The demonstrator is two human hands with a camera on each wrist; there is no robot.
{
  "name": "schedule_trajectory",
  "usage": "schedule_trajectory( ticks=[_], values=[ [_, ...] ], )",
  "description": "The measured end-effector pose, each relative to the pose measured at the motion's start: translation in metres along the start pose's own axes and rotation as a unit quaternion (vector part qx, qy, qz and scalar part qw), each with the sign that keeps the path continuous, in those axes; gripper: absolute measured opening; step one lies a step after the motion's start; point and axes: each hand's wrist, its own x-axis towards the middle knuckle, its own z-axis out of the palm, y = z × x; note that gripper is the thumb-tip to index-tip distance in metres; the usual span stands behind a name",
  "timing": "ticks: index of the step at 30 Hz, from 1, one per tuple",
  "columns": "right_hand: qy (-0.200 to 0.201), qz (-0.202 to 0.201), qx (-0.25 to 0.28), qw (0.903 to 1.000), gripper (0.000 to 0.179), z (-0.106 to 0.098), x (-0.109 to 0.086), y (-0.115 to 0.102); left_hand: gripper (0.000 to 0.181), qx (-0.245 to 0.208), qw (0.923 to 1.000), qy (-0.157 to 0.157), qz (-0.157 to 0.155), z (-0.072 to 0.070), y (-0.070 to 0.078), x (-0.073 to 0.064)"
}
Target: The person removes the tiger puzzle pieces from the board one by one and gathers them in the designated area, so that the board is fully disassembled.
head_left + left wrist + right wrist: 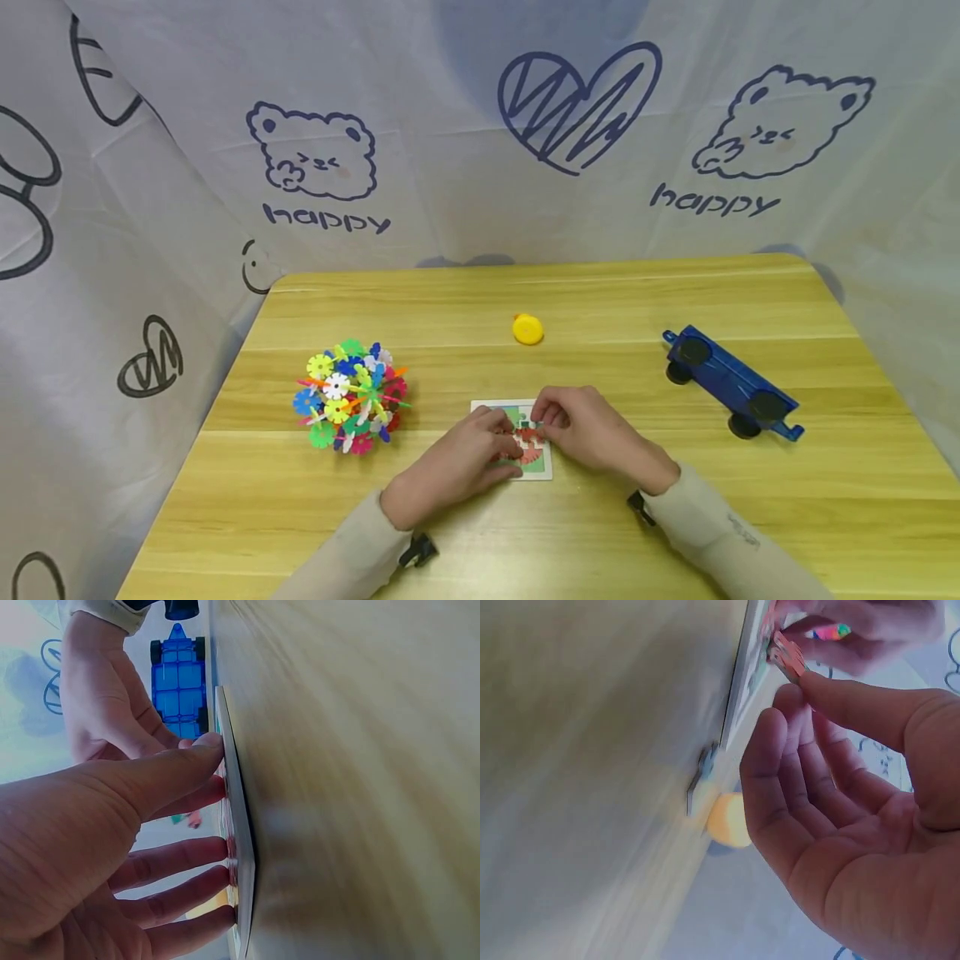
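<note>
A small jigsaw puzzle (532, 461) in a white-edged tray lies flat on the table, showing red and green parts of a picture. Spread fingers of my left hand (461, 458) rest on its left side, and the left thumb touches the tray's edge (238, 825). My right hand (596, 433) pinches a red and green puzzle piece (789, 657) between thumb and forefinger, tilted above the right part of the puzzle. Another loose piece (702, 774) lies on the table beside the tray in the right wrist view. My hands hide part of the picture.
A ball of colourful interlocking flower discs (352, 398) stands to the left. Beyond the puzzle sits a round yellow object (528, 329). A blue toy vehicle (731, 379) with black wheels lies at the right. A printed cloth (450, 183) hangs behind the table.
</note>
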Motion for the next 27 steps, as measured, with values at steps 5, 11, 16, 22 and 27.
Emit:
schedule_trajectory(
  ticks=[5, 11, 16, 22, 27],
  values=[
    [0.025, 0.006, -0.001, 0.9997, 0.002, -0.014, -0.005, 0.005, 0.014, 0.000, 1.0000, 0.000, 0.000, -0.001, 0.001, -0.001],
    [0.029, 0.028, -0.013, 0.9991, 0.006, -0.030, -0.010, 0.012, 0.013, -0.002, 1.0000, 0.003, 0.003, 0.000, 0.000, 0.000],
    [0.037, 0.034, -0.018, 0.9986, 0.005, -0.040, -0.014, 0.022, 0.014, -0.007, 1.0000, 0.000, -0.001, 0.000, 0.000, 0.000],
    [0.047, 0.040, -0.004, 0.9981, 0.006, -0.047, -0.019, 0.040, 0.015, -0.009, 1.0000, -0.002, -0.002, 0.000, 0.000, 0.000],
    [0.049, 0.053, -0.001, 0.9974, 0.006, -0.054, -0.019, 0.048, 0.015, -0.011, 0.9999, -0.002, -0.001, 0.000, 0.000, 0.000]
  ],
)
